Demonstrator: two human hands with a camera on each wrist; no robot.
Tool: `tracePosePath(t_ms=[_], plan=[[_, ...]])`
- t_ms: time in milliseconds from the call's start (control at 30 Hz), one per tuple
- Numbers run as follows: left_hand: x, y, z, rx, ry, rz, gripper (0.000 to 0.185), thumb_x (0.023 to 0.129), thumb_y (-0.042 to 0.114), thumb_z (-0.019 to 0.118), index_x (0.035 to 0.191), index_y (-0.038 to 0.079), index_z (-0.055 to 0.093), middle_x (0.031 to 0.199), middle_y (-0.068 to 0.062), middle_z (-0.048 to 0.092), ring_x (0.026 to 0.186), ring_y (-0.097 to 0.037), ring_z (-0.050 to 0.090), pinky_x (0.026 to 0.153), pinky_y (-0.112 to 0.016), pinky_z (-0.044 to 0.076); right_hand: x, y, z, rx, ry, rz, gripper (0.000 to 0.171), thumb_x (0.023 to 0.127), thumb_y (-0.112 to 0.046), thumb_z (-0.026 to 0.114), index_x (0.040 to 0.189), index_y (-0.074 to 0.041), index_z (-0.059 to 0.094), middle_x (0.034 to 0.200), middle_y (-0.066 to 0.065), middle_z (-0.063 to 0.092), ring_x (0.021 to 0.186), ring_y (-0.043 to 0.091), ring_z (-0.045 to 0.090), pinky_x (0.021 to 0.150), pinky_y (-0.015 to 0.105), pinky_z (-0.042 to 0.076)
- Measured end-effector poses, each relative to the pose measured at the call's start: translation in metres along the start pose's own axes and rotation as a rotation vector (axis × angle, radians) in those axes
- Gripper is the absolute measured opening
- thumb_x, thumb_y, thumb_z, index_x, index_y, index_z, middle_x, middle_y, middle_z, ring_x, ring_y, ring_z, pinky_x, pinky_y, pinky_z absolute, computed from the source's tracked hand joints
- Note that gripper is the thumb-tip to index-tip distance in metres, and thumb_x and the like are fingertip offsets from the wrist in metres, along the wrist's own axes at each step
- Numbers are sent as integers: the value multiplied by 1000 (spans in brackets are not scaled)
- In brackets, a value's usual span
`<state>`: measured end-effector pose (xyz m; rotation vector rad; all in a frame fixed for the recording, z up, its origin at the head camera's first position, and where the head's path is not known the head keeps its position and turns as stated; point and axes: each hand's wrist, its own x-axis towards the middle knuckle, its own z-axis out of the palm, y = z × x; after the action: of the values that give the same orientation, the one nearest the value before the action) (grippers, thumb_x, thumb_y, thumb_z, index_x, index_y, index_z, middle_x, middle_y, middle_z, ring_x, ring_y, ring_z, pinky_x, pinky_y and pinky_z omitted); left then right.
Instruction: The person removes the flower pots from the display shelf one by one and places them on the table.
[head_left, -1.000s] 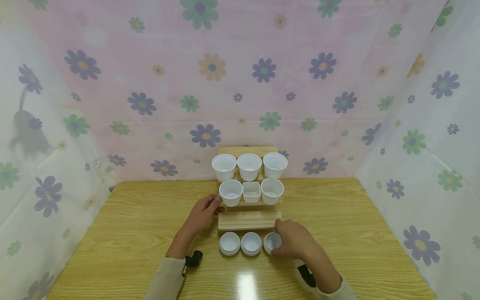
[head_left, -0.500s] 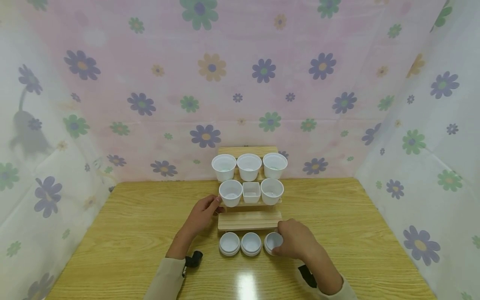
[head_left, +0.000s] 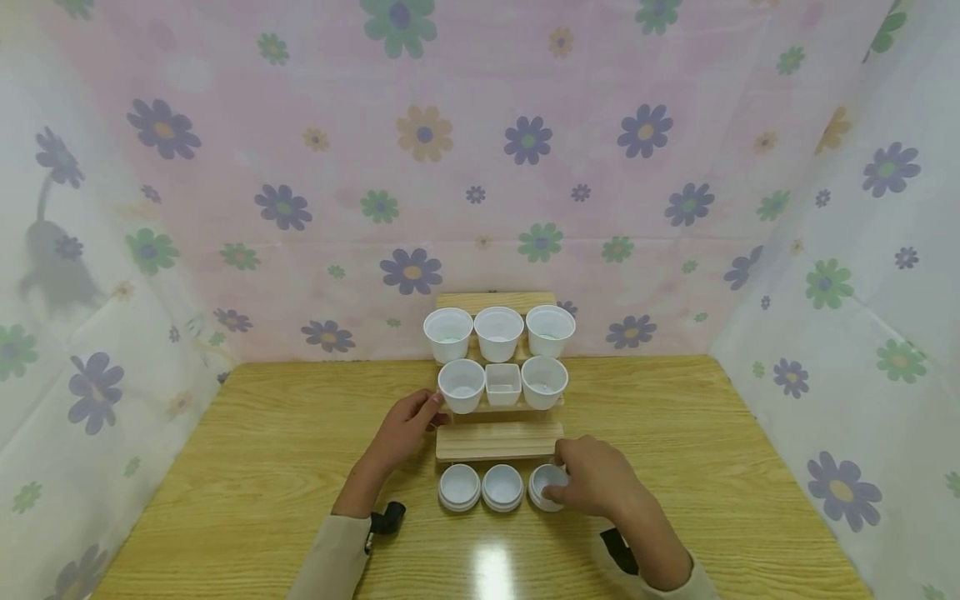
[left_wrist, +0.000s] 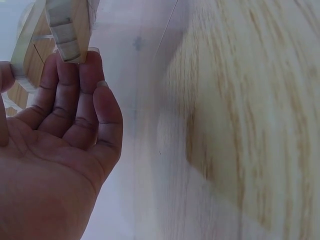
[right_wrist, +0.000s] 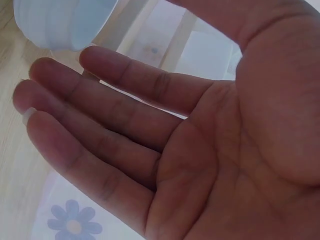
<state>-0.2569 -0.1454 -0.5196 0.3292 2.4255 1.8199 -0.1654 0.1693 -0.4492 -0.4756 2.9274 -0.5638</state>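
A tiered wooden display stand (head_left: 498, 443) bears white cups on its upper steps. My left hand (head_left: 403, 429) holds the stand's left side. In the left wrist view, curled fingers (left_wrist: 70, 97) meet the end of a wooden plank (left_wrist: 70, 35), and the thumb is by another plank at the left. Three small round white jars stand in a row before the stand. Over the rightmost jar (head_left: 538, 499) is my right hand (head_left: 596, 477), thumb across its rim in the head view. The right wrist view shows extended, relaxed fingers (right_wrist: 105, 110) beside the ribbed white jar (right_wrist: 60, 25).
The middle step carries two round cups with a square cup (head_left: 502, 384) between them. Three larger round cups (head_left: 498, 333) stand on the step above. A flower-print cloth (head_left: 330, 192) hangs behind the wood-grain table (head_left: 300, 467) and along both sides.
My right hand has shifted slightly to the right, uncovering more of the rightmost jar, and its thumb overlaps the jar's opening. The left hand stays at the stand.
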Motion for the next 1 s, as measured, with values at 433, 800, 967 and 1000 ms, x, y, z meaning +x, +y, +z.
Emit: tracePosePath(t_ms=[433, 800, 967, 1000], plan=[[-1, 2, 3, 14, 20, -5, 37, 115, 35, 51, 117, 4, 72, 101, -8, 76, 96, -20, 71, 92, -52, 57, 2, 1, 1, -26, 43, -35, 31, 85, -31, 91, 93, -10, 70, 83, 0, 68, 72, 15, 60, 61, 38, 51], [-2, 2, 3, 22, 11, -12, 35, 115, 33, 50, 117, 4, 71, 101, -8, 76, 96, -19, 71, 91, -48, 57, 2, 3, 3, -5, 63, -58, 28, 86, -30, 90, 89, -11, 69, 79, -2, 66, 69, 13, 56, 59, 35, 48], [-1, 1, 3, 20, 8, -9, 36, 115, 33, 50, 117, 4, 71, 101, -8, 76, 96, -19, 71, 92, -49, 57, 3, 3, 0, 9, 74, 7, 27, 87, -29, 89, 89, -11, 70, 81, 0, 67, 71, 14, 57, 62, 38, 51], [-1, 1, 3, 20, 7, -8, 36, 115, 33, 50, 117, 4, 71, 101, -8, 76, 96, -19, 71, 92, -49, 57, 3, 3, 0, 14, 77, 17, 26, 87, -29, 89, 88, -11, 70, 81, 1, 66, 70, 14, 56, 61, 38, 50]])
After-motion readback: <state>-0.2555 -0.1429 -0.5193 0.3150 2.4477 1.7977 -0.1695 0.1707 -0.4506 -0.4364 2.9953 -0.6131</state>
